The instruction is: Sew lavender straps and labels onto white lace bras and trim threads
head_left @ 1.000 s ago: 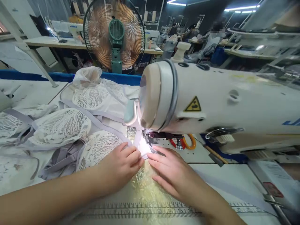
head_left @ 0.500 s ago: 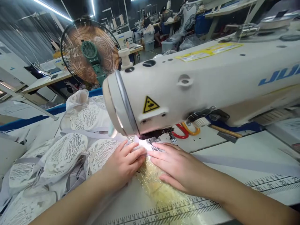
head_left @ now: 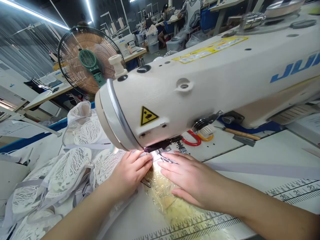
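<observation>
Head view: pale band [head_left: 262, 170] lengthwise left-to-right.

The bare, slim left forearm [head_left: 82, 213] comes in from seven o'clock, its bare, rounded left hand [head_left: 132, 170] back up, fingers bent and pointing towards one o'clock; whether they pinch cannot be told. The bare, slim right forearm [head_left: 257, 206] enters from four o'clock, and the bare, flattened right hand [head_left: 186, 176] lies back up, fingers loosely spread towards ten o'clock, the two hands near each other but apart
</observation>
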Motion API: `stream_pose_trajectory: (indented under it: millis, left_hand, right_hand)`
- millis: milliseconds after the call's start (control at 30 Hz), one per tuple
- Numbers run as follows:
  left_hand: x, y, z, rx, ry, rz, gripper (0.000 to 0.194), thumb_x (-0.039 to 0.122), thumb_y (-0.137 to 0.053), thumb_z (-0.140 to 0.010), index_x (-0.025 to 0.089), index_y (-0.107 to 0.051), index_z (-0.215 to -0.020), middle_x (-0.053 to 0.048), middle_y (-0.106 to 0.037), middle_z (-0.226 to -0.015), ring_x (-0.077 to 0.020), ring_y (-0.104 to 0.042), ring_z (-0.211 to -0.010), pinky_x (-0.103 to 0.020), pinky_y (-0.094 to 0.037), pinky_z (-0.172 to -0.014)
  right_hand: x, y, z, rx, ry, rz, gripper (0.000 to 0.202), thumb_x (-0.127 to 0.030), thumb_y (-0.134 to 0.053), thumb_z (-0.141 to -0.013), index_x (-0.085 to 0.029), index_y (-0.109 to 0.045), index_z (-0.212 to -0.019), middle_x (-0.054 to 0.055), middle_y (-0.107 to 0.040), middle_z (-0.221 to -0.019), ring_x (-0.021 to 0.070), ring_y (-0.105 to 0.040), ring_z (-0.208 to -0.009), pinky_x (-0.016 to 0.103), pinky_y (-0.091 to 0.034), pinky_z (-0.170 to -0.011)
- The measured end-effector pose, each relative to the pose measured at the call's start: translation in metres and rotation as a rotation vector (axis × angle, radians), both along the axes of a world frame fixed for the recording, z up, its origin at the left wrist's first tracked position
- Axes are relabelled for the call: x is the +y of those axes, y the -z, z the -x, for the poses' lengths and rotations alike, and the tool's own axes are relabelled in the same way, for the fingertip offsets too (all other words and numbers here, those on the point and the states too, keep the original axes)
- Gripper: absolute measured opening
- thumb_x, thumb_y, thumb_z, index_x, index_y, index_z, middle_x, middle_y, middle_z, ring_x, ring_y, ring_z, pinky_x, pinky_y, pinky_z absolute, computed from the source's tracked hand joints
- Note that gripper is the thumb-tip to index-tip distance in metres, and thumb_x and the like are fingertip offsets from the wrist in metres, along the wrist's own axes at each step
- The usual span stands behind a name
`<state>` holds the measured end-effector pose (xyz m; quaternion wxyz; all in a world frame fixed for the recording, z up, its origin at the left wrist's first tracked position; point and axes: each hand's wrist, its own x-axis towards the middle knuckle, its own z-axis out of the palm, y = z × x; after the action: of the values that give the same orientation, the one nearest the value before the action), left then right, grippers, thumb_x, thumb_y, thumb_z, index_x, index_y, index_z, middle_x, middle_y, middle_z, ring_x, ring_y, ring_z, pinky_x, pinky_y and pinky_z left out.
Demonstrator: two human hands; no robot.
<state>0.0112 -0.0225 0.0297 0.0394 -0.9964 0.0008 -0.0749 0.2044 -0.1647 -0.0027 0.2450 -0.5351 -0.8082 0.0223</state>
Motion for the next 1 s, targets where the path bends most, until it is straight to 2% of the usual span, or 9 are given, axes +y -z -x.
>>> stream_pose_trajectory:
  millis: [200, 433, 567, 633, 700, 767, 833, 900, 1000]
  left_hand:
    - [0.008, 0.002, -0.002, 0.007, -0.043, 0.009, 0.03, 0.013, -0.039, -0.09, 0.013, -0.058, -0.113, -0.013, -0.061, -0.116, -0.0244, -0.058, -0.096, -0.044, -0.048, -0.08]
    - [0.014, 0.003, -0.008, -0.035, -0.059, -0.044, 0.029, 0.009, -0.04, -0.087, 0.011, -0.058, -0.11, -0.013, -0.065, -0.096, -0.0242, -0.059, -0.091, -0.039, -0.049, -0.072]
    - [-0.014, -0.017, 0.003, -0.13, -0.169, -0.11, 0.024, 0.013, -0.039, -0.087, 0.014, -0.062, -0.095, -0.012, -0.063, -0.096, -0.0235, -0.057, -0.087, -0.038, -0.048, -0.069]
    - [-0.038, -0.028, 0.017, -0.023, -0.289, -0.113, 0.025, 0.017, -0.039, -0.088, 0.015, -0.064, -0.087, -0.009, -0.062, -0.078, -0.0211, -0.056, -0.069, -0.035, -0.047, -0.057]
    - [-0.059, -0.035, 0.032, 0.177, -0.426, -0.074, 0.023, 0.024, -0.045, -0.086, 0.016, -0.065, -0.093, -0.006, -0.058, -0.067, -0.0201, -0.054, -0.058, -0.032, -0.044, -0.048]
    - [-0.072, -0.034, 0.047, 0.35, -0.537, -0.03, 0.035, 0.032, -0.056, -0.08, 0.018, -0.06, -0.112, -0.009, -0.063, -0.08, -0.0238, -0.059, -0.068, -0.035, -0.049, -0.053]
    - [-0.074, -0.027, 0.059, 0.408, -0.627, -0.023, 0.052, 0.038, -0.062, -0.077, 0.02, -0.052, -0.125, -0.015, -0.062, -0.105, -0.0298, -0.059, -0.091, -0.042, -0.051, -0.07]
    - [-0.067, -0.017, 0.069, 0.37, -0.702, -0.043, 0.05, 0.039, -0.056, -0.082, 0.023, -0.049, -0.129, -0.016, -0.055, -0.123, -0.0326, -0.053, -0.109, -0.047, -0.044, -0.087]
    - [-0.052, 0.0, 0.076, 0.267, -0.772, -0.043, 0.043, 0.036, -0.045, -0.089, 0.024, -0.048, -0.13, -0.014, -0.051, -0.13, -0.0311, -0.048, -0.116, -0.048, -0.037, -0.095]
  right_hand:
    - [-0.002, 0.0, -0.001, -0.001, -0.016, 0.0, 0.036, -0.035, -0.059, -0.081, -0.017, -0.061, -0.113, 0.009, -0.066, -0.11, 0.0296, -0.047, -0.119, 0.048, -0.038, -0.101]
    - [-0.001, -0.007, -0.003, 0.013, -0.056, 0.007, 0.028, -0.029, -0.058, -0.083, -0.017, -0.063, -0.108, 0.007, -0.068, -0.104, 0.0293, -0.046, -0.119, 0.047, -0.038, -0.1]
    - [-0.002, -0.011, -0.005, 0.068, -0.06, -0.035, 0.022, -0.025, -0.051, -0.086, -0.017, -0.065, -0.101, 0.008, -0.068, -0.101, 0.0282, -0.048, -0.119, 0.046, -0.041, -0.096]
    - [-0.002, -0.012, -0.006, 0.094, -0.059, -0.046, 0.021, -0.024, -0.048, -0.087, -0.018, -0.066, -0.097, 0.008, -0.068, -0.1, 0.0285, -0.048, -0.118, 0.046, -0.043, -0.093]
    - [-0.001, -0.014, -0.008, 0.112, -0.06, -0.061, 0.021, -0.022, -0.046, -0.088, -0.018, -0.066, -0.094, 0.008, -0.068, -0.1, 0.0292, -0.049, -0.117, 0.045, -0.044, -0.09]
    - [0.002, -0.018, -0.009, 0.141, -0.072, -0.078, 0.021, -0.02, -0.045, -0.089, -0.017, -0.066, -0.092, 0.008, -0.068, -0.097, 0.0284, -0.053, -0.111, 0.045, -0.044, -0.089]
    - [0.0, -0.023, -0.007, 0.203, -0.1, -0.067, 0.021, -0.02, -0.044, -0.089, -0.018, -0.065, -0.089, 0.008, -0.068, -0.092, 0.0246, -0.058, -0.1, 0.041, -0.046, -0.086]
    - [-0.011, -0.027, -0.003, 0.291, -0.146, -0.013, 0.022, -0.022, -0.043, -0.091, -0.019, -0.064, -0.087, 0.008, -0.068, -0.089, 0.0206, -0.061, -0.089, 0.036, -0.049, -0.081]
    - [-0.042, -0.027, 0.005, 0.363, -0.27, 0.235, 0.023, -0.032, -0.044, -0.092, -0.022, -0.064, -0.094, 0.007, -0.067, -0.09, 0.0193, -0.062, -0.086, 0.031, -0.051, -0.076]
